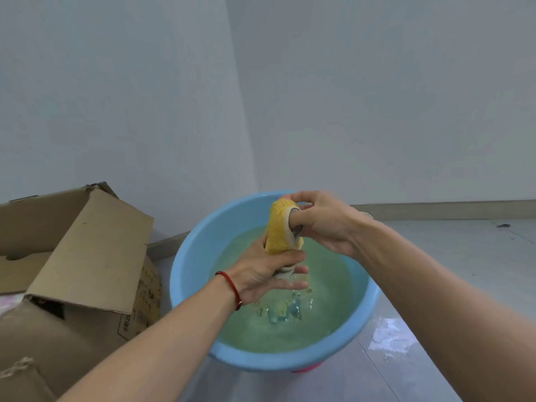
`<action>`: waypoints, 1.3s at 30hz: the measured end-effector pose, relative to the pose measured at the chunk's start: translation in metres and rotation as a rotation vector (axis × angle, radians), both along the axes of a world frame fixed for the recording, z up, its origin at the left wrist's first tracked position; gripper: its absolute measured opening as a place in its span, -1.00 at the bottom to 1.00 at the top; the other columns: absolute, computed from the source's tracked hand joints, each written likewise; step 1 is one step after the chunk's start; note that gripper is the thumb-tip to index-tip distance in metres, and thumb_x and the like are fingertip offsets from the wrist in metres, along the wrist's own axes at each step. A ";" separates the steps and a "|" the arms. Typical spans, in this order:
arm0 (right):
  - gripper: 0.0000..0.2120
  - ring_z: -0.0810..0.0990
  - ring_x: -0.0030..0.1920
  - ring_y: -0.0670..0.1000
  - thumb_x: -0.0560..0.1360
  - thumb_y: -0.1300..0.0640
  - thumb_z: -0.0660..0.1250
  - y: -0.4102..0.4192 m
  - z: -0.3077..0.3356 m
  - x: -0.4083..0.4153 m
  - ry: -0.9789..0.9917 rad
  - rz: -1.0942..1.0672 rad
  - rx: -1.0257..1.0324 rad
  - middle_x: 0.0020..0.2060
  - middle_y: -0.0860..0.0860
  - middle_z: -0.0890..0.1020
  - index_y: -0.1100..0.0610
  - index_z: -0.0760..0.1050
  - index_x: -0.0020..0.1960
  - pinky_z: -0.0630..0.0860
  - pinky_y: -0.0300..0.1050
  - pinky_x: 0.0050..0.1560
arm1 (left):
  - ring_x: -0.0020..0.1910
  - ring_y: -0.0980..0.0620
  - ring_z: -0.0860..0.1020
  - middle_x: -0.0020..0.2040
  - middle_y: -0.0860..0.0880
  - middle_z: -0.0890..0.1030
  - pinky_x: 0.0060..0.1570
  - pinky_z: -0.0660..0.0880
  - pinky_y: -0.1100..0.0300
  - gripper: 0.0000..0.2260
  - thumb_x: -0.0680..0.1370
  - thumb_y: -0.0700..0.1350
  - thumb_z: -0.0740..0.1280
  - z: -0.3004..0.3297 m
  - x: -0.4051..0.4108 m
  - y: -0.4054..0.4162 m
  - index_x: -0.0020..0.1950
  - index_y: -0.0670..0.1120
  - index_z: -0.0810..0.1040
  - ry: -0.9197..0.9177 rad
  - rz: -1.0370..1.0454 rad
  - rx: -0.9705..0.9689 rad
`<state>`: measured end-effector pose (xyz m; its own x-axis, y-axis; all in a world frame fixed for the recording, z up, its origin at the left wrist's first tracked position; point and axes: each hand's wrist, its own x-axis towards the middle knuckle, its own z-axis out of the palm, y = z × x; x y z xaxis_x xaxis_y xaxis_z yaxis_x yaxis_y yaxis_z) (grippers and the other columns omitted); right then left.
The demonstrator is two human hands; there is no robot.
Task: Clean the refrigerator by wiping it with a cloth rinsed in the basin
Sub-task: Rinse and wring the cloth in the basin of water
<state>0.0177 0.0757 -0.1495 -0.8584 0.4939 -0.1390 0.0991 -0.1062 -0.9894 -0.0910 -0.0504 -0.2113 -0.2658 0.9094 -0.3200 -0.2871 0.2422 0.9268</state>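
I hold the cloth (280, 227) w/ both hands, right over the basin (191, 256). The cloth is yellow on one side & gray on the other, all rolled up in a long lump that stands nearly straight up.

My left hand (266, 271) is wrapped tight round the bottom end of the cloth. My right hand (322, 221) grabs the top end, fingers curled in round it. The cloth is up in the air, not in the water (324, 285). Drops splash in the water just under my left hand.

The basin is blue & round & sits on the floor (435, 285). The water in it looks a bit green & cloudy. A bit of pink shows under the near rim; can't tell what it is.

I've got a red string (232, 288) on my left wrist.

To the left, just beside the basin, there's a big cardboard box (87, 256) w/ its flaps open. To the right, near the basin, there's a white smear (388, 335) on the floor. Far right, a small dark bit (503, 225) lies on the floor, too small to tell. A white wall (348, 97) is behind it all.
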 end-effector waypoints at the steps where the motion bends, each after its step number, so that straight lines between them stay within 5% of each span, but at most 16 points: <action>1: -0.58 0.68 0.06 0.29 0.47 0.50 0.31 0.003 -0.003 0.005 0.053 0.068 -0.069 0.01 0.27 0.66 0.32 0.53 0.31 0.57 0.21 0.24 | -0.18 -0.06 0.58 -0.07 -0.16 0.53 -0.17 0.61 0.07 -0.62 0.47 -0.27 0.56 0.002 0.003 0.004 0.22 -0.24 0.53 0.050 0.048 0.022; 3: -0.63 0.64 0.13 0.24 0.47 0.38 0.28 0.012 -0.011 0.019 0.229 0.140 -0.291 0.11 0.27 0.64 0.31 0.61 0.25 0.52 0.18 0.28 | -0.33 0.05 0.46 -0.25 -0.05 0.51 -0.32 0.46 0.24 -0.80 0.46 -0.33 0.53 0.010 -0.003 0.011 -0.01 -0.18 0.58 0.315 0.082 0.088; 5: -0.68 0.61 0.14 0.18 0.53 0.12 0.30 0.015 -0.021 0.022 0.326 0.030 -0.507 0.09 0.23 0.66 0.24 0.69 0.16 0.51 0.12 0.25 | -0.26 0.08 0.57 -0.20 0.06 0.63 -0.25 0.54 0.24 -0.83 0.45 -0.24 0.55 0.025 -0.017 0.013 -0.06 -0.09 0.61 0.734 0.014 0.164; 8: -0.51 0.61 0.19 0.22 0.64 -0.20 0.24 0.003 -0.041 0.009 0.130 -0.082 -0.417 0.20 0.25 0.63 0.20 0.63 0.23 0.54 0.21 0.24 | -0.32 0.07 0.50 -0.30 0.09 0.54 -0.30 0.44 0.10 -0.83 0.48 -0.10 0.41 0.044 -0.032 0.014 -0.21 0.06 0.44 1.409 -0.116 0.312; 10: -0.24 0.61 0.25 0.30 0.52 -0.41 0.29 -0.012 -0.050 0.001 0.038 0.165 -0.649 0.30 0.26 0.60 0.23 0.55 0.37 0.58 0.36 0.17 | -0.37 0.05 0.39 -0.32 0.09 0.43 -0.37 0.36 0.12 -0.90 0.48 -0.11 0.24 0.050 -0.037 0.016 -0.22 0.04 0.37 1.741 -0.175 0.491; 12: -0.05 0.62 0.24 0.39 0.41 -0.52 0.30 -0.023 -0.052 0.000 0.033 0.401 -0.837 0.35 0.34 0.54 0.21 0.46 0.48 0.70 0.23 -0.08 | -0.31 -0.04 0.49 -0.26 -0.02 0.51 -0.35 0.48 0.04 -0.88 0.49 -0.13 0.19 0.053 -0.047 0.015 -0.08 -0.10 0.51 1.907 -0.254 0.571; 14: -0.12 0.71 -0.07 0.15 0.45 -0.50 0.24 -0.029 -0.051 -0.001 -0.016 0.485 -0.672 0.21 0.29 0.64 0.20 0.43 0.43 0.54 -0.23 -0.49 | -0.27 -0.02 0.54 -0.20 -0.03 0.55 -0.34 0.51 0.11 -0.72 0.47 -0.14 0.18 0.054 -0.063 0.011 0.13 -0.13 0.54 2.037 -0.364 0.577; 17: -0.61 0.44 -0.40 -0.02 0.50 -0.10 0.48 -0.032 -0.052 -0.011 -0.166 0.393 -0.116 -0.25 0.17 0.53 0.19 0.49 0.07 0.21 -0.27 -0.60 | -0.29 -0.10 0.60 -0.20 -0.06 0.57 -0.43 0.34 0.14 -0.84 0.49 -0.19 0.22 0.054 -0.068 0.007 0.00 -0.08 0.55 2.204 -0.598 0.350; 20: -0.74 0.33 -0.43 0.02 0.43 0.13 0.46 -0.032 -0.050 -0.021 -0.387 0.332 0.604 -0.40 0.06 0.42 0.13 0.39 -0.27 0.26 -0.16 -0.43 | -0.10 -0.18 0.61 -0.12 -0.08 0.59 -0.26 0.35 0.08 -0.92 0.52 -0.23 0.30 0.049 -0.048 0.011 -0.07 -0.06 0.51 2.129 -0.716 -0.233; 23: -0.79 0.50 -0.34 0.07 0.39 0.07 0.50 -0.030 -0.051 -0.022 -0.475 0.300 0.988 -0.38 -0.03 0.53 0.03 0.46 -0.25 0.41 -0.13 -0.37 | -0.23 -0.13 0.55 -0.30 -0.02 0.50 -0.31 0.42 0.11 -0.81 0.49 -0.18 0.37 0.032 -0.035 0.014 -0.26 -0.08 0.40 1.866 -0.583 -0.397; 27: -0.69 0.62 -0.09 0.17 0.41 0.07 0.50 -0.021 -0.054 -0.014 -0.379 0.305 1.344 -0.07 0.01 0.66 0.00 0.51 0.11 0.49 -0.01 -0.19 | -0.53 -0.01 0.38 -0.45 -0.04 0.45 -0.56 0.31 0.27 -0.85 0.41 -0.20 0.47 0.027 -0.031 0.010 -0.27 -0.14 0.52 1.115 -0.441 -0.527; 30: -0.73 0.58 -0.12 0.14 0.47 0.11 0.46 -0.015 -0.054 -0.013 -0.266 0.286 1.522 -0.10 -0.03 0.55 0.03 0.40 0.06 0.36 -0.02 -0.25 | -0.50 0.01 0.43 -0.45 -0.06 0.39 -0.42 0.53 0.18 -0.85 0.47 -0.31 0.46 0.032 -0.034 0.000 -0.08 -0.23 0.50 0.524 -0.422 -0.545; 32: -0.68 0.57 -0.12 0.11 0.44 0.11 0.49 -0.012 -0.056 -0.015 -0.271 0.290 1.462 -0.15 -0.08 0.50 -0.04 0.34 -0.02 0.38 -0.01 -0.24 | -0.45 0.02 0.54 -0.43 -0.08 0.46 -0.18 0.66 0.03 -0.85 0.48 -0.36 0.46 0.036 -0.037 0.001 -0.01 -0.28 0.53 0.465 -0.433 -0.549; 34: -0.62 0.60 -0.11 0.04 0.37 0.01 0.59 -0.008 -0.051 -0.014 -0.339 0.298 1.181 -0.15 -0.10 0.57 -0.07 0.40 -0.03 0.47 -0.04 -0.19 | -0.42 0.06 0.54 -0.40 -0.02 0.50 -0.14 0.66 0.06 -0.87 0.46 -0.30 0.49 0.037 -0.043 0.004 -0.10 -0.15 0.58 0.822 -0.468 -0.520; 37: -0.77 0.62 -0.14 -0.02 0.46 0.00 0.53 -0.005 -0.040 -0.002 -0.171 0.202 0.316 -0.11 -0.02 0.68 0.06 0.62 0.04 0.54 -0.07 -0.07 | -0.33 0.00 0.61 -0.34 0.00 0.62 -0.31 0.59 0.12 -0.81 0.40 -0.27 0.47 0.040 -0.056 0.005 -0.25 -0.03 0.52 1.511 -0.380 -0.307; 39: -0.78 0.61 -0.08 0.06 0.54 -0.04 0.36 -0.004 -0.042 0.000 -0.096 0.040 -0.256 -0.07 0.07 0.67 0.11 0.61 0.02 0.53 0.07 0.06 | -0.40 -0.01 0.67 -0.39 -0.05 0.65 -0.37 0.61 0.06 -0.79 0.40 -0.37 0.37 0.040 -0.066 0.002 -0.23 -0.06 0.48 1.522 -0.280 -0.098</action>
